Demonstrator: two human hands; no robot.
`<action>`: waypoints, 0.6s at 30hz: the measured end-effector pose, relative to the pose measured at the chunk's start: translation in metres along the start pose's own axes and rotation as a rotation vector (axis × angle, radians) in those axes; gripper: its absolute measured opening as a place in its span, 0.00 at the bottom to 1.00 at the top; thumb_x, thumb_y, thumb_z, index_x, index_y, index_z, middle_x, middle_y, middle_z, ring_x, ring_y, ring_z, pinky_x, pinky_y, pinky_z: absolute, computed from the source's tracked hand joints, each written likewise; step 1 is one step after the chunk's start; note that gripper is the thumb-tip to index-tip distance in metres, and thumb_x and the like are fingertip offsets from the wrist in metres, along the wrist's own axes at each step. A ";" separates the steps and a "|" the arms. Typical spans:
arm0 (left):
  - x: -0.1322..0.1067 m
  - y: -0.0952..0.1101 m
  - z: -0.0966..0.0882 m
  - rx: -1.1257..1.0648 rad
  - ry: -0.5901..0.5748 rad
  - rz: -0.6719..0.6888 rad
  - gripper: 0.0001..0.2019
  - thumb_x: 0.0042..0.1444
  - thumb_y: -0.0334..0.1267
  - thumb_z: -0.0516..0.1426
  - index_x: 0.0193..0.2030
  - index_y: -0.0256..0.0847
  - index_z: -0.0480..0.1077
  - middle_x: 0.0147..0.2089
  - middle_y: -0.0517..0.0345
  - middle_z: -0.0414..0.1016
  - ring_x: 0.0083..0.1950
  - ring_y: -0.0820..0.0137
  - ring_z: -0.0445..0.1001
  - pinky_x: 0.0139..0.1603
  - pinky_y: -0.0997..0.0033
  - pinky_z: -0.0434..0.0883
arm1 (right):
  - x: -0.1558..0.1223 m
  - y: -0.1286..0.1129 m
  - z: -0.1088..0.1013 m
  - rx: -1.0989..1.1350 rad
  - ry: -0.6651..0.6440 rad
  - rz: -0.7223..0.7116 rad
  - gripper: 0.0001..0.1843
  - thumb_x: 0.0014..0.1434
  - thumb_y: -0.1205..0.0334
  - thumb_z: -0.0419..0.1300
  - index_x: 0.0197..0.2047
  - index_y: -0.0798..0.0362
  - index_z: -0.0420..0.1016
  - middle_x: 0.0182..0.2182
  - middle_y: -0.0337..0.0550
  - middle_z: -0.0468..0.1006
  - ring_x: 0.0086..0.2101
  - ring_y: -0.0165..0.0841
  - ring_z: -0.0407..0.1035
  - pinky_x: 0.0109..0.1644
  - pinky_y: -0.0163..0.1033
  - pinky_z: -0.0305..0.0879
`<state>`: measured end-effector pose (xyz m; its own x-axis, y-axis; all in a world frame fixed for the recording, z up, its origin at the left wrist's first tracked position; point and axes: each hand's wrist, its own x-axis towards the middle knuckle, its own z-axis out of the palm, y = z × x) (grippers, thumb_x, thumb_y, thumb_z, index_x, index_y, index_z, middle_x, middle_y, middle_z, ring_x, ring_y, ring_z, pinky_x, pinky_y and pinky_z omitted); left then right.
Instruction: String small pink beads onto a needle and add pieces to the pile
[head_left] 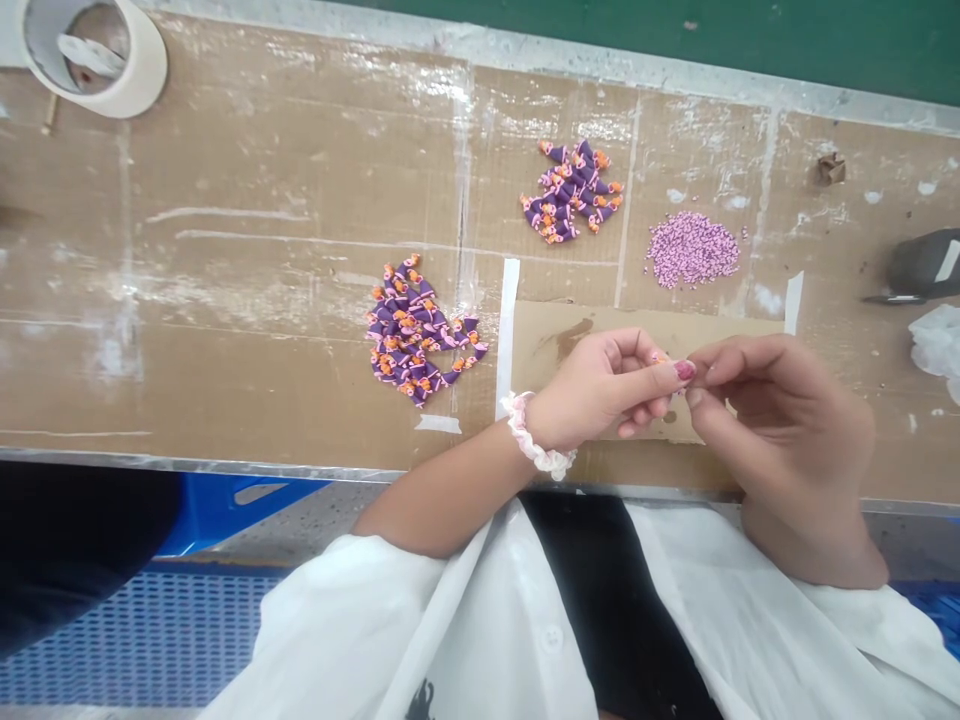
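Observation:
My left hand (600, 390) and my right hand (772, 410) meet over a taped cardboard patch (555, 335) near the bench's front edge. Both are pinched together at the fingertips on a tiny pinkish piece that is too small to name. A white scrunchie (536, 445) circles my left wrist. To the left lies a pile of small purple-and-orange parts (420, 330). Farther back lies a second pile of the same parts (571, 190), and beside it a heap of tiny pink beads (691, 248).
The bench top (247, 300) is scuffed cardboard with white tape strips. A roll of tape (97, 50) sits at the back left. A dark tool (926, 265) and crumpled plastic (937, 340) lie at the right edge. A blue crate (150, 620) stands below.

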<state>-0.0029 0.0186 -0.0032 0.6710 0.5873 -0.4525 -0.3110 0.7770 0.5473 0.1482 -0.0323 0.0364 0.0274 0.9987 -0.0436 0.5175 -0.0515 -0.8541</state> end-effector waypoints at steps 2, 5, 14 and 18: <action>0.000 -0.001 0.001 -0.033 -0.015 -0.003 0.21 0.44 0.46 0.69 0.28 0.37 0.62 0.17 0.67 0.69 0.14 0.84 0.60 0.12 0.86 0.58 | 0.000 -0.001 0.000 0.031 0.000 0.008 0.12 0.53 0.74 0.61 0.35 0.47 0.68 0.30 0.38 0.74 0.33 0.33 0.71 0.31 0.38 0.67; 0.001 -0.004 0.002 -0.092 -0.049 -0.005 0.21 0.44 0.44 0.69 0.28 0.37 0.61 0.17 0.67 0.69 0.15 0.84 0.61 0.12 0.87 0.58 | 0.000 -0.003 -0.001 0.084 -0.001 0.002 0.13 0.52 0.75 0.60 0.35 0.47 0.68 0.31 0.37 0.74 0.32 0.32 0.71 0.30 0.37 0.67; -0.001 -0.005 0.001 -0.114 -0.075 0.012 0.20 0.44 0.43 0.70 0.28 0.37 0.62 0.18 0.66 0.71 0.16 0.83 0.63 0.14 0.87 0.61 | 0.000 -0.004 0.003 0.154 0.041 -0.052 0.13 0.51 0.78 0.61 0.34 0.50 0.69 0.32 0.37 0.75 0.32 0.29 0.71 0.31 0.33 0.68; -0.001 -0.005 0.002 -0.094 -0.057 0.031 0.21 0.44 0.44 0.69 0.28 0.37 0.62 0.18 0.66 0.71 0.16 0.83 0.63 0.14 0.87 0.60 | 0.000 -0.003 0.002 0.143 0.039 -0.020 0.13 0.51 0.78 0.61 0.34 0.49 0.69 0.32 0.37 0.76 0.31 0.29 0.71 0.30 0.33 0.68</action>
<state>-0.0009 0.0137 -0.0041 0.6963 0.6000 -0.3939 -0.3922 0.7777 0.4912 0.1448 -0.0320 0.0383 0.0524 0.9986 -0.0079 0.3910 -0.0278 -0.9200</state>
